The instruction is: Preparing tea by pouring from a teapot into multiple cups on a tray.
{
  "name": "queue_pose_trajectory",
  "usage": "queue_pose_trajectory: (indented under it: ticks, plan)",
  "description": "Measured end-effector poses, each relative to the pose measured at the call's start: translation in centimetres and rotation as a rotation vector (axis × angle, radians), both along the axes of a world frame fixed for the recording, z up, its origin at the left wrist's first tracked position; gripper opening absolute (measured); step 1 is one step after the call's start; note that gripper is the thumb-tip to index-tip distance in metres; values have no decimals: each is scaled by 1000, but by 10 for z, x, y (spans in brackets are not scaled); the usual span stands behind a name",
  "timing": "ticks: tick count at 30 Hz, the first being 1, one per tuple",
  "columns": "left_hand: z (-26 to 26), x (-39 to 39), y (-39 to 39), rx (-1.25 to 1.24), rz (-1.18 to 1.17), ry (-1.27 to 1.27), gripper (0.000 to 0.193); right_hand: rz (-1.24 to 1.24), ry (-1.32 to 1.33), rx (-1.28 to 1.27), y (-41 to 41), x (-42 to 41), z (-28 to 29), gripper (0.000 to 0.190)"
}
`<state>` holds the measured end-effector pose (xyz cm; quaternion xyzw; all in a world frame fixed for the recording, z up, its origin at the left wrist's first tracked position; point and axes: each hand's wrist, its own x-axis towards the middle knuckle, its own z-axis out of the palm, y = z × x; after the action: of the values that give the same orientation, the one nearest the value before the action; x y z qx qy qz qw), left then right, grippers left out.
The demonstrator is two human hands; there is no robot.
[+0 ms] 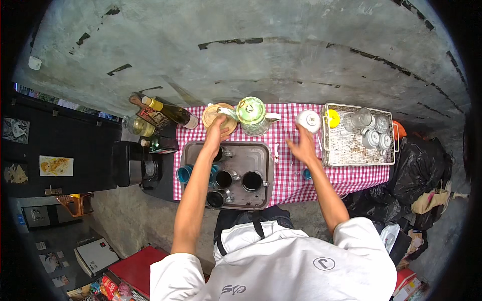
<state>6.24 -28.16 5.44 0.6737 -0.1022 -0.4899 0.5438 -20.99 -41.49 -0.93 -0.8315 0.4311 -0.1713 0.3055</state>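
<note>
My left hand is at the near edge of a round wooden board, its fingers over the rim; whether it grips it is unclear. Just right of the board stands a glass pitcher with a patterned green top. My right hand is spread, its fingertips near or touching an upside-down white cup. Between my arms lies a brown tray with several glass mugs of dark liquid. A blue glass stands at its left edge.
A white wire basket with upturned cups, glasses and a yellow item is at right. Bottles and a black appliance stand left. A blue object lies beside my right forearm. Black bags are beyond the basket; a wall rises behind.
</note>
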Motion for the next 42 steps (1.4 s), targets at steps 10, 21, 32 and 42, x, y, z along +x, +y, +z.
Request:
queue_pose_trajectory:
  ticks: [10, 21, 32, 42]
  plan:
    - [58, -106, 92, -257, -96, -119, 54, -253, 150, 49, 89, -118, -33, 83]
    - [54, -148, 145, -267, -154, -36, 51, -320, 53, 50, 95, -112, -56, 63]
    - [51, -80, 209, -261, 9, -212, 45, -385, -12, -111, 155, -83, 13, 53]
    - [6, 31, 293, -50, -164, -806, 41, -365, -145, -111, 258, 17, 99, 57]
